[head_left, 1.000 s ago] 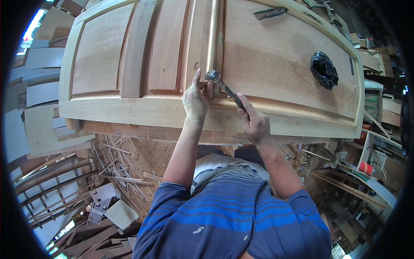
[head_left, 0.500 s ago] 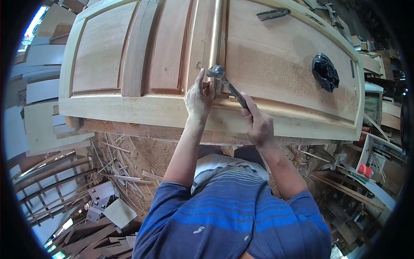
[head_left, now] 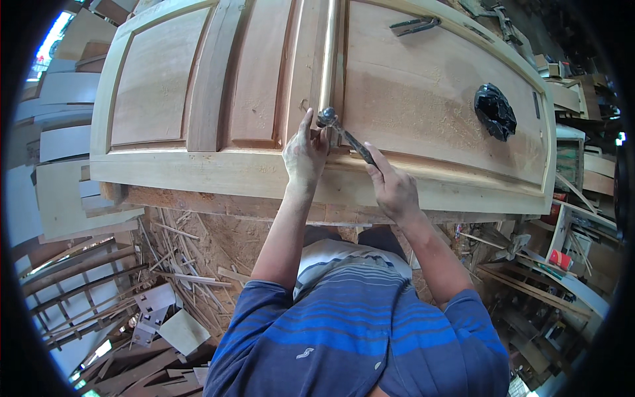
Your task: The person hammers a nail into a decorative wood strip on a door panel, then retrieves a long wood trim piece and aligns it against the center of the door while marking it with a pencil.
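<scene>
My right hand (head_left: 397, 190) grips the dark handle of a ball-headed hammer (head_left: 355, 144). The hammer's metal head is down beside the fingertips of my left hand (head_left: 305, 157), over the lower end of a pale wood strip (head_left: 329, 59). That strip runs up the middle of a large wooden panelled door (head_left: 218, 162) lying flat. The left index finger points forward; thumb and other fingers look pinched together by the strip, but what is between them is hidden.
Pincers (head_left: 415, 26) lie at the door's far side. A crumpled black plastic bag (head_left: 495, 112) rests on the right panel, among scattered sawdust. Wood offcuts (head_left: 192, 278) litter the floor, and boards (head_left: 66, 142) are stacked at the left.
The hammer head has shifted slightly nearer and left, and my right hand has come a little left with it. My left hand stays in place.
</scene>
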### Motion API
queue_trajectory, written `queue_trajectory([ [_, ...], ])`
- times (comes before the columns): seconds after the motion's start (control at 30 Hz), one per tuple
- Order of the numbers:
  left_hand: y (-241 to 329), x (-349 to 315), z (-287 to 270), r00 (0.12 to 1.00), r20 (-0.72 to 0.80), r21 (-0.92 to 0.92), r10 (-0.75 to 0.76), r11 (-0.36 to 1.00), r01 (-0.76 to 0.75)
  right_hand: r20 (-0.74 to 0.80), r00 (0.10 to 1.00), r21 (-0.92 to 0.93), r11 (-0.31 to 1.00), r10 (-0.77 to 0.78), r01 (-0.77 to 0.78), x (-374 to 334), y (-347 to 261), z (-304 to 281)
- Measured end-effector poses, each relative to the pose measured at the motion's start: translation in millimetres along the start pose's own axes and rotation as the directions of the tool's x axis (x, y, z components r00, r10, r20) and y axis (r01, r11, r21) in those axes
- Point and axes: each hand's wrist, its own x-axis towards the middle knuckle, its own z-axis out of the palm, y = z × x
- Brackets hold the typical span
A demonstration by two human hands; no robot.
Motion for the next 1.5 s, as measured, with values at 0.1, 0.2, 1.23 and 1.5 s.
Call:
queue_trajectory([
  [0.1,1,4,2,1.000,0.007,-0.038,-0.015,0.999,0.015,-0.120,0.992,0.164,0.985,-0.039,0.058,-1,3,9],
  [0.2,4,4,-2,0.999,0.003,-0.032,-0.037,0.999,0.037,-0.058,0.998,0.121,0.992,-0.015,0.022,0,6,9],
  [1.23,5,-13,-42,0.810,0.344,-0.197,-0.475,0.807,0.557,0.340,0.881,-0.316,0.843,-0.328,0.436,125,-51,-74],
  [1.5,-6,-25,-50,0.864,0.368,-0.309,-0.345,0.831,0.463,0.582,0.802,-0.481,0.740,-0.131,0.470,136,-53,-73],
])
